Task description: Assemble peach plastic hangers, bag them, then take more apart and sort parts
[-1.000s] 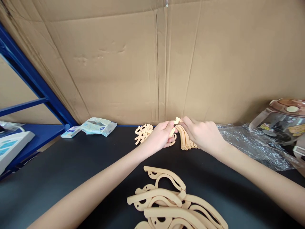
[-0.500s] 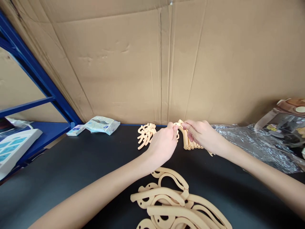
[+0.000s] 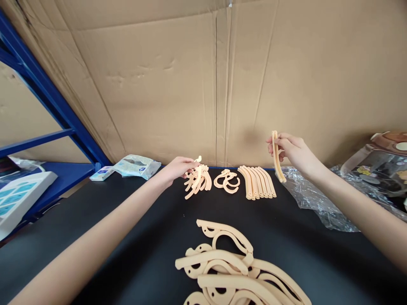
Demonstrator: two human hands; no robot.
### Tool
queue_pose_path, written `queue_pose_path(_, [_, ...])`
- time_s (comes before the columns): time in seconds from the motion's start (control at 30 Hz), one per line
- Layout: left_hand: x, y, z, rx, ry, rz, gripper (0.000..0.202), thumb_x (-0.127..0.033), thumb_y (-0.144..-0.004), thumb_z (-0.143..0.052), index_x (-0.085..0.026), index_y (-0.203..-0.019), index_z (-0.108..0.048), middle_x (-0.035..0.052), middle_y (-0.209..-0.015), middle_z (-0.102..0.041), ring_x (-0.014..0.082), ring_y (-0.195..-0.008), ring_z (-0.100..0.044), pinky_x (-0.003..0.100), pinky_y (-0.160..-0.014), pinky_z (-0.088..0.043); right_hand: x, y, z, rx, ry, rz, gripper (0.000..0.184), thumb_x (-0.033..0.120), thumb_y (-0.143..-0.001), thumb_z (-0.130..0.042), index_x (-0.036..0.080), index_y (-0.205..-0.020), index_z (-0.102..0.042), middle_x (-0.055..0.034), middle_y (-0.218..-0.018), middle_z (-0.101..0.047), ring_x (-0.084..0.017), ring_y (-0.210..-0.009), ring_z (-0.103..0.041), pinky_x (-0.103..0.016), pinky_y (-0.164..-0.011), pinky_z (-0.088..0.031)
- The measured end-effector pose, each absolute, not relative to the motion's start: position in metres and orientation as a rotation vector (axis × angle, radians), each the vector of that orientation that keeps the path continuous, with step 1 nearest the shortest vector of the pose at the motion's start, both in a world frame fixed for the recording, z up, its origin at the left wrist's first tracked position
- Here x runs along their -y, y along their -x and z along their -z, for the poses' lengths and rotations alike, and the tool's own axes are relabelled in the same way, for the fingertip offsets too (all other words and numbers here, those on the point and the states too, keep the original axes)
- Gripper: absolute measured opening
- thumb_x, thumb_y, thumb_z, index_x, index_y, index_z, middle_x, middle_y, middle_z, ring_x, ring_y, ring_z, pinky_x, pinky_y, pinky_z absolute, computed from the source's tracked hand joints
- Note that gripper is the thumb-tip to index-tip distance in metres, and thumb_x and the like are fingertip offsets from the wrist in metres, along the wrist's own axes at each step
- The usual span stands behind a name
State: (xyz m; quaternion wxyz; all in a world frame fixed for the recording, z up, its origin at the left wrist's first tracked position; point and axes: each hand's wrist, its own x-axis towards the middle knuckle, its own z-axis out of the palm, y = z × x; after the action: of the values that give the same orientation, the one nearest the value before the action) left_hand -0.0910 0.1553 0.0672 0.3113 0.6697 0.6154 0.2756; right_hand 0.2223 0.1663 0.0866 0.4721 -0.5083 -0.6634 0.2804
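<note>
My left hand [image 3: 181, 169] pinches a small beige hook piece [image 3: 199, 169] above a heap of similar hook pieces [image 3: 190, 186] at the back of the table. In my right hand [image 3: 291, 148], raised at the back right, a slim curved beige hanger arm [image 3: 277, 161] is gripped near its top and hangs down. A row of matching hanger arms [image 3: 259, 182] lies left of it. Between row and heap are several curved beige pieces [image 3: 227, 181]. Closest to me lies a pile of beige folding hangers [image 3: 222, 267], cut off by the lower edge.
A cardboard wall [image 3: 159, 84] rises behind the black table [image 3: 133, 250]. Clear plastic wrap [image 3: 330, 203] and a transparent brown-topped bag [image 3: 378, 161] lie right. A wipes packet [image 3: 137, 166], blue shelf frame [image 3: 47, 93] and white tray with blue labels [image 3: 22, 199] are left.
My hands were together at the back centre and have parted. The left has moved left with the hook piece, the right to the right and up with the hanger arm.
</note>
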Motion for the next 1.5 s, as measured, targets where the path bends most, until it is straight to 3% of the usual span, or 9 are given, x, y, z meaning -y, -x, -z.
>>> queue_pose_path(0.17, [-0.171, 0.097, -0.021, -1.857, -1.77, -0.856, 0.025, -0.038, -0.089, -0.061, -0.013, -0.096, -0.06, 0.0043, -0.094, -0.063, 0.0175, -0.082, -0.061, 0.035, -0.076, -0.049, -0.154, -0.222, -0.081, 1.794, 1.195, -0.425, 0.015, 0.036, -0.086, -0.056, 0.023, -0.091, -0.062, -0.0056, -0.094, -0.069, -0.022, -0.088, -0.064, -0.033, -0.071, -0.051])
queue_pose_path(0.33, [-0.163, 0.094, -0.017, -1.983, -1.857, -0.921, 0.035, -0.043, -0.086, -0.059, -0.018, -0.11, -0.05, 0.0071, -0.11, -0.058, 0.0202, -0.089, -0.057, 0.03, -0.071, -0.041, -0.141, -0.231, -0.048, 2.141, 1.078, 0.081, 0.018, 0.034, -0.094, -0.048, 0.021, -0.095, -0.06, -0.0071, -0.104, -0.069, -0.022, -0.089, -0.067, -0.034, -0.073, -0.053])
queue_pose_path(0.53, [-0.116, 0.08, -0.052, -1.563, -2.094, -0.495, 0.023, -0.044, -0.086, -0.056, -0.023, -0.095, -0.059, -0.0008, -0.09, -0.063, 0.0165, -0.074, -0.056, 0.025, -0.062, -0.039, -0.135, -0.241, -0.008, 2.406, 1.04, 0.409, 0.027, 0.021, -0.099, -0.034, 0.018, -0.096, -0.06, -0.0078, -0.107, -0.069, -0.019, -0.088, -0.066, -0.029, -0.069, -0.049])
queue_pose_path(0.63, [-0.09, 0.076, -0.07, -1.324, -2.11, -0.16, 0.026, -0.042, -0.074, -0.072, -0.025, -0.093, -0.065, -0.0018, -0.091, -0.066, 0.0179, -0.082, -0.059, 0.023, -0.065, -0.041, -0.134, -0.239, -0.001, 2.433, 1.088, 0.374, 0.026, 0.018, -0.098, -0.033, 0.017, -0.096, -0.059, -0.0096, -0.108, -0.067, -0.019, -0.083, -0.067, -0.027, -0.059, -0.048])
queue_pose_path(0.8, [-0.071, 0.07, -0.072, -1.253, -2.141, 0.088, 0.02, -0.034, -0.08, -0.067, -0.023, -0.096, -0.062, -0.001, -0.095, -0.062, 0.0171, -0.082, -0.054, 0.024, -0.064, -0.036, -0.133, -0.237, 0.0, 2.47, 1.121, 0.257, 0.026, 0.015, -0.095, -0.034, 0.02, -0.095, -0.06, -0.0066, -0.101, -0.068, -0.016, -0.076, -0.066, -0.025, -0.057, -0.049])
queue_pose_path(1.0, [-0.083, 0.072, -0.064, -1.092, -1.9, -0.031, 0.012, -0.03, -0.077, -0.068, -0.02, -0.081, -0.064, -0.0019, -0.077, -0.056, 0.0148, -0.073, -0.049, 0.023, -0.06, -0.034, -0.127, -0.235, -0.012, 2.432, 1.12, 0.15, 0.028, 0.02, -0.096, -0.034, 0.023, -0.101, -0.061, -0.0073, -0.108, -0.068, -0.021, -0.098, -0.065, -0.032, -0.071, -0.053])
queue_pose_path(1.1, [-0.092, 0.068, -0.067, -1.073, -1.826, -0.164, 0.018, -0.036, -0.08, -0.064, -0.018, -0.079, -0.063, -0.0014, -0.075, -0.056, 0.0138, -0.07, -0.049, 0.022, -0.058, -0.037, -0.111, -0.217, -0.024, 2.327, 1.122, -0.168, 0.024, 0.032, -0.098, -0.039, 0.023, -0.101, -0.061, -0.0063, -0.103, -0.069, -0.02, -0.092, -0.065, -0.034, -0.078, -0.052])
queue_pose_path(1.27, [-0.105, 0.049, -0.077, -1.057, -1.719, -0.48, 0.028, -0.043, -0.084, -0.059, -0.016, -0.088, -0.064, 0.0033, -0.087, -0.06, 0.0141, -0.074, -0.055, 0.023, -0.064, -0.045, -0.09, -0.176, -0.041, 2.065, 1.027, -1.073, 0.03, 0.046, -0.088, -0.057, 0.021, -0.105, -0.06, -0.0012, -0.084, -0.067, -0.015, -0.074, -0.062, -0.027, -0.065, -0.049])
queue_pose_path(1.5, [-0.12, 0.033, -0.089, -1.034, -1.677, -0.803, 0.032, -0.046, -0.086, -0.059, -0.015, -0.079, -0.061, -0.0005, -0.07, -0.051, 0.0087, -0.057, -0.042, 0.019, -0.049, -0.032, -0.103, -0.177, -0.071, 1.929, 1.007, -1.084, 0.026, 0.039, -0.088, -0.054, 0.019, -0.103, -0.059, -0.0012, -0.079, -0.065, -0.014, -0.063, -0.058, -0.027, -0.057, -0.046])
